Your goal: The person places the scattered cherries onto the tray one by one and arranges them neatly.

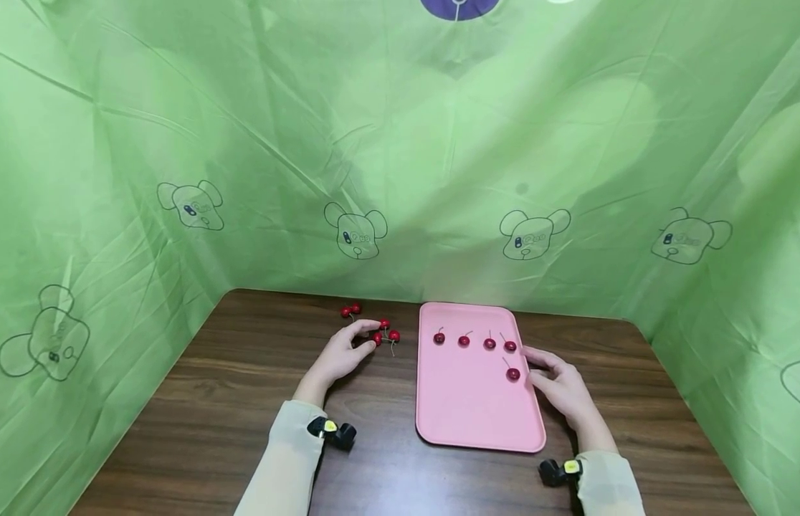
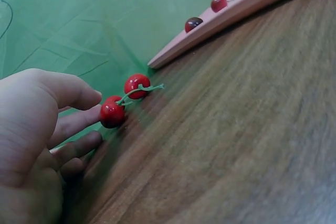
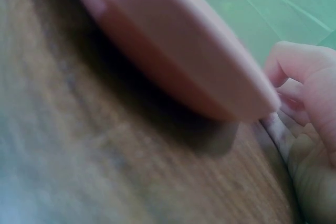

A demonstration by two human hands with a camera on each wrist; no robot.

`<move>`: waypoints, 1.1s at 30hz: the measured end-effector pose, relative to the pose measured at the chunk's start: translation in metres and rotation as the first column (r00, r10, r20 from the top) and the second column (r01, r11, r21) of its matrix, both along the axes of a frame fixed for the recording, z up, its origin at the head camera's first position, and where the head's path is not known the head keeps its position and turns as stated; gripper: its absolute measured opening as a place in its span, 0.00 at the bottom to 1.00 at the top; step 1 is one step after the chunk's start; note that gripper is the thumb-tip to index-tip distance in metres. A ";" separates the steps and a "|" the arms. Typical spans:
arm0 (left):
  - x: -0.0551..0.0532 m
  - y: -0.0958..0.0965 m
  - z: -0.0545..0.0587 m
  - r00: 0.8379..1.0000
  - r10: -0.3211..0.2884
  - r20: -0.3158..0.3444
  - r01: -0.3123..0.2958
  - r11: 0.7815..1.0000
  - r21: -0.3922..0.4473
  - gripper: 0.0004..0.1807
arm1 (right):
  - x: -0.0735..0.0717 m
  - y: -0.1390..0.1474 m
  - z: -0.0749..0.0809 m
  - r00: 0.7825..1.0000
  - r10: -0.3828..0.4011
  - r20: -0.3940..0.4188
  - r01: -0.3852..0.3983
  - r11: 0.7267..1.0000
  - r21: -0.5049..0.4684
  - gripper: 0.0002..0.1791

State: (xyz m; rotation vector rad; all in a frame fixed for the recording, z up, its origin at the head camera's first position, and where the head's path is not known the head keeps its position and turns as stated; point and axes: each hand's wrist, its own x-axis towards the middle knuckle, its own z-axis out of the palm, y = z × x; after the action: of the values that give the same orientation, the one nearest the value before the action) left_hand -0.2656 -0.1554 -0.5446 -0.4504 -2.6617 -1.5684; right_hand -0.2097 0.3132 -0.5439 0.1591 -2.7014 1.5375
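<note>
My left hand (image 1: 338, 355) reaches over the table beside a small cluster of bright red cherries (image 1: 394, 336) with green stems. In the left wrist view, its thumb and fingers are parted, right at the near side of one cherry (image 2: 112, 113); a second cherry (image 2: 137, 86) sits just past it, joined by the stem. My right hand (image 1: 563, 387) touches the right edge of a pink tray (image 1: 477, 416), fingertips at the rim. Several darker red cherries (image 1: 464, 341) lie on the tray, most in a row across its far part, with one cherry (image 1: 512, 374) nearer me by the right edge.
Another pair of red cherries (image 1: 345, 312) lies farther back on the brown wooden table (image 1: 213, 416). A green cloth (image 1: 277, 143) with bear outlines hangs behind and at both sides. Black wrist cameras (image 1: 338, 433) are strapped over my sleeves.
</note>
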 end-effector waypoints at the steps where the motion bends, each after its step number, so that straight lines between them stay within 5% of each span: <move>1: 0.000 0.000 0.000 1.000 -0.003 -0.013 0.003 1.000 -0.025 0.22 | 0.000 0.000 0.000 1.000 0.003 0.002 -0.003 1.000 0.003 0.28; 5: -0.001 0.000 0.000 0.999 -0.016 -0.039 0.013 0.997 -0.082 0.21 | 0.001 0.000 0.000 1.000 -0.002 0.012 0.002 1.000 0.005 0.28; 17: 0.000 -0.002 0.001 1.000 -0.004 0.009 0.005 0.999 -0.045 0.20 | 0.001 -0.001 0.001 1.000 -0.003 0.011 0.003 1.000 0.005 0.28; 33: 0.001 -0.002 0.001 0.999 -0.040 -0.021 0.038 0.998 -0.056 0.25 | 0.002 -0.001 0.002 1.000 0.006 0.007 -0.006 1.000 0.004 0.28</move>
State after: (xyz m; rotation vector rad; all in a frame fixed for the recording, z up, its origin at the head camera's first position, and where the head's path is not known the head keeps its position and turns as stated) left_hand -0.2646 -0.1573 -0.5437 -0.5215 -2.7019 -1.4932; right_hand -0.2079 0.3121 -0.5424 0.1623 -2.7116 1.5368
